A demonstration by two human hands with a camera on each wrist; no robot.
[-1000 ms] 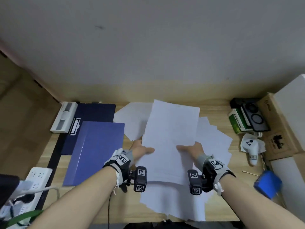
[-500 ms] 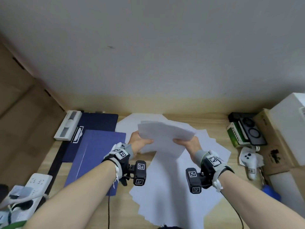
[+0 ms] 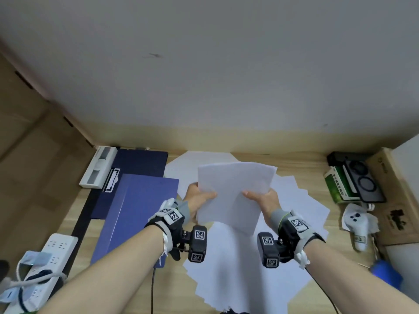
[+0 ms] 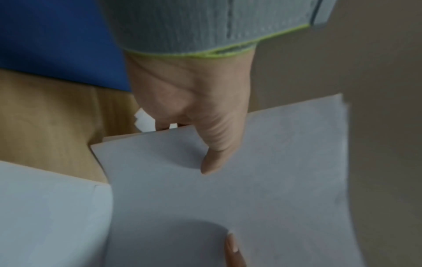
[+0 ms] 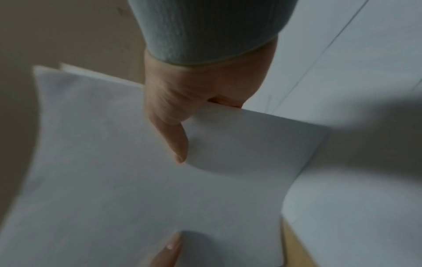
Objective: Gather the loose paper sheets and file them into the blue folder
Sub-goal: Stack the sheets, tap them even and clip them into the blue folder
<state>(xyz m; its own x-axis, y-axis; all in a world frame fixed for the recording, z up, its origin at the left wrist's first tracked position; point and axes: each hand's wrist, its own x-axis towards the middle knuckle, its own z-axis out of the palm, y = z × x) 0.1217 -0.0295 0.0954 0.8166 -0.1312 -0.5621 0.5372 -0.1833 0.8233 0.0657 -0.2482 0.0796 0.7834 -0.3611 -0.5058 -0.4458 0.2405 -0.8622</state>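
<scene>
A small stack of white sheets (image 3: 233,191) is held up above the desk, tilted toward me. My left hand (image 3: 199,197) pinches its left edge, thumb on top (image 4: 212,159). My right hand (image 3: 260,198) pinches the right edge, thumb on top (image 5: 175,142). Under them more loose sheets (image 3: 240,268) lie fanned out over the desk. The blue folder (image 3: 138,214) lies shut, flat on the desk left of the papers, close to my left wrist. A darker blue clipboard (image 3: 140,163) sits behind it.
A white power strip (image 3: 43,268) with plugs is at the near left. A white box (image 3: 99,166) lies at the back left. At the right stand a green box (image 3: 337,188), a dark device (image 3: 362,182), a white controller (image 3: 356,220) and cardboard boxes (image 3: 396,200).
The stack has been lifted off the fanned pile and raised between both hands, then tilted more upright toward me. Both hands moved up and away from the desk.
</scene>
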